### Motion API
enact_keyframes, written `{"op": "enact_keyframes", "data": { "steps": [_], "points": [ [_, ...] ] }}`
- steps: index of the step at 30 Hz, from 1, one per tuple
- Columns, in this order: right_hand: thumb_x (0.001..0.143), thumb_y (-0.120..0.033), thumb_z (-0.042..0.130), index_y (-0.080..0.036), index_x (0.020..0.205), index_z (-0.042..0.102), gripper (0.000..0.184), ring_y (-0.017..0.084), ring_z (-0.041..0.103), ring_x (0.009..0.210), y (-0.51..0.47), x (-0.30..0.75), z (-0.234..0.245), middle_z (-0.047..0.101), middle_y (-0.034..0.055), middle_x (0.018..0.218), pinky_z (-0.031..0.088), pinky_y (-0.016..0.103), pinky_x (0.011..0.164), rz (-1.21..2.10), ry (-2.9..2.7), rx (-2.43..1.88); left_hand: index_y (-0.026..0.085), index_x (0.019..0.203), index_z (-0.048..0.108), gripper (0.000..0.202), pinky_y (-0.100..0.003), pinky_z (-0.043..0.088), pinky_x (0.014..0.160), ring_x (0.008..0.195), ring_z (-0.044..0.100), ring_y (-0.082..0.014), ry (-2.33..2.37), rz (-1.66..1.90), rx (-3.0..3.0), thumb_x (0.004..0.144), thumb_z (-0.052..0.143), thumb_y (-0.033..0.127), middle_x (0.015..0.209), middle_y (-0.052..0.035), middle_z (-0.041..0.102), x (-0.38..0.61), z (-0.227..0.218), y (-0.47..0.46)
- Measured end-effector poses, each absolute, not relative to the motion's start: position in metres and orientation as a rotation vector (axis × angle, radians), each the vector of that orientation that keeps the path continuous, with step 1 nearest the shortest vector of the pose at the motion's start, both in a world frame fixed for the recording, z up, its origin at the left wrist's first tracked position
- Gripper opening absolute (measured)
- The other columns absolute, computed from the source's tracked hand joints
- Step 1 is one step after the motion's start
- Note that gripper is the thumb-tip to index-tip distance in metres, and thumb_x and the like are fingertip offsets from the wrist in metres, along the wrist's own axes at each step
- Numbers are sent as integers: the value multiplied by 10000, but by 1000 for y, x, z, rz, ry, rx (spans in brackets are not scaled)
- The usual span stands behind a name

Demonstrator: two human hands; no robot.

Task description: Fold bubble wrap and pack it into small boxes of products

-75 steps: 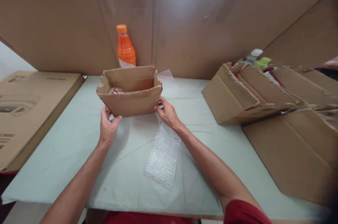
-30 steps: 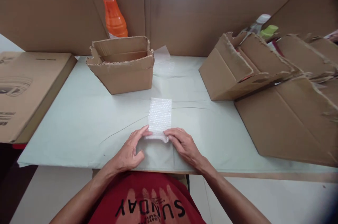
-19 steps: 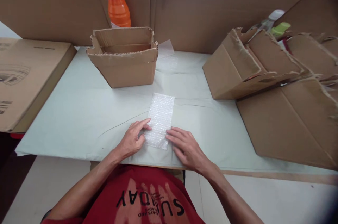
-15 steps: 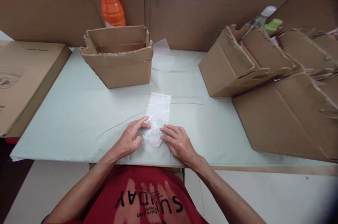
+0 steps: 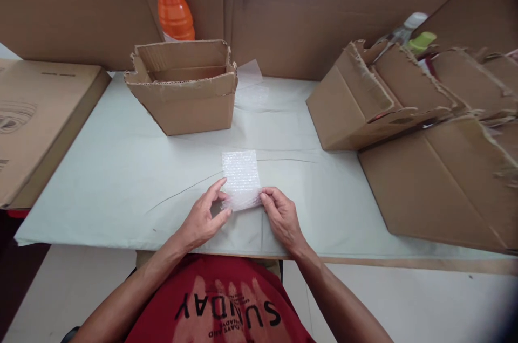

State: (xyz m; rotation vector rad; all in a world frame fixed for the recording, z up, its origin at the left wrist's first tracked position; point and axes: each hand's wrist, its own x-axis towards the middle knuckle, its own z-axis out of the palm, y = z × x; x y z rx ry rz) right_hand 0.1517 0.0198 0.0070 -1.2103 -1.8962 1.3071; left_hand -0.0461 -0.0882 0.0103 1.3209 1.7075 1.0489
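a clear, rectangular sheet of bubble wrap [image 5: 240, 170] lies on the pale green covered table [image 5: 101, 170], just below the middle of the frame, between my 2 hands. its far end lies flat; the near strip looks lifted or folded over, i cannot tell which. my right hand [image 5: 283, 217] pinches the right edge between thumb and fingers, close to that strip. my left hand [image 5: 204, 218] is at the left edge, thumb and forefinger well spread; whether the other fingers grip the plastic, i cannot tell.

i judge the sheet very light and soft, with a little spring from the bubbles, so it should bend readily yet tend to open out again. the film is probably slippery, and a hard squeeze could pop bubbles. i would hold it by the 2 side edges near the lower corners, pinching gently and evenly. an open brown cardboard box [image 5: 198, 111] stands apart from it, left of the upper middle, with an orange plastic bottle [image 5: 174, 6] behind.
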Motion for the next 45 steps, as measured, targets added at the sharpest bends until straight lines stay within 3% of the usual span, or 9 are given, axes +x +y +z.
{"op": "enact_keyframes", "data": {
  "steps": [4, 8, 13, 18, 23, 32, 39, 42, 45],
  "points": [
    [974, -327, 530, -206, 1092, 662, 215, 189, 668, 816, 18, 159, 8, 740, 54, 966, 538, 327, 755, 1051, -1946, -1173, 166, 1430, 464, 551, -313, 506, 775, 746, 604, -161, 1935, 1016, 1351, 888, 527, 246, 822, 2, 640, -41, 6, -72],
    [947, -164, 563, -229, 1173, 646, 249, 240, 662, 1063, 14, 170, 13, 737, 85, 1128, 514, 407, 907, 557, -2264, -795, 155, 1448, 445, 609, -325, 504, 764, 736, 608, -183, 2093, 852, 1529, 849, 552, 182, 793, 6, 652, -40, 1, -56],
    [916, -86, 567, -192, 1174, 673, 298, 319, 562, 1288, 22, 161, 3, 679, 117, 1325, 470, 464, 934, 316, -2668, -595, 148, 1446, 435, 578, -377, 528, 816, 807, 638, -220, 2173, 830, 1768, 881, 559, 167, 870, -41, 690, -39, -1, -51],
    [952, -70, 525, -183, 1142, 689, 276, 252, 662, 1121, 33, 156, 3, 751, 90, 1176, 494, 436, 920, 505, -2641, -535, 158, 1400, 467, 505, -423, 503, 925, 1074, 626, -275, 2043, 1025, 2024, 929, 608, 277, 1187, -147, 672, -38, 9, -77],
    [1005, -180, 494, -226, 1165, 689, 257, 196, 706, 994, 32, 161, 21, 768, 56, 1086, 552, 368, 876, 828, -2608, -570, 186, 1383, 487, 437, -352, 505, 787, 808, 656, -203, 1900, 921, 1977, 949, 532, 164, 895, -41, 718, -37, 8, -94],
    [962, -150, 558, -197, 1161, 685, 241, 275, 642, 1087, 28, 152, 10, 737, 106, 1163, 495, 441, 870, 389, -2705, -486, 169, 1272, 595, 339, -412, 505, 838, 883, 658, -245, 2140, 882, 1800, 949, 545, 254, 963, -89, 700, -47, 3, -70],
    [988, -236, 540, -206, 1118, 710, 216, 222, 712, 954, 25, 139, 3, 774, 81, 1050, 549, 374, 852, 822, -2382, -795, 205, 1470, 360, 647, -428, 573, 860, 1059, 659, -251, 1665, 1426, 635, 902, 603, 397, 1240, -139, 613, -39, 13, -102],
    [972, -288, 564, -230, 1123, 719, 224, 219, 720, 970, 16, 139, 8, 776, 65, 1066, 568, 357, 859, 1090, -2341, -874, 195, 1484, 311, 804, -403, 567, 894, 1092, 653, -252, 1463, 1482, 403, 800, 710, 333, 1175, -113, 636, -30, 12, -99],
    [961, -309, 571, -235, 1118, 721, 229, 237, 705, 1015, 13, 140, 14, 767, 73, 1082, 552, 406, 923, 1099, -2392, -840, 180, 1459, 355, 757, -334, 558, 834, 895, 656, -180, 1506, 1458, 435, 784, 685, 266, 995, -43, 649, -27, 11, -91]
  ]
}}
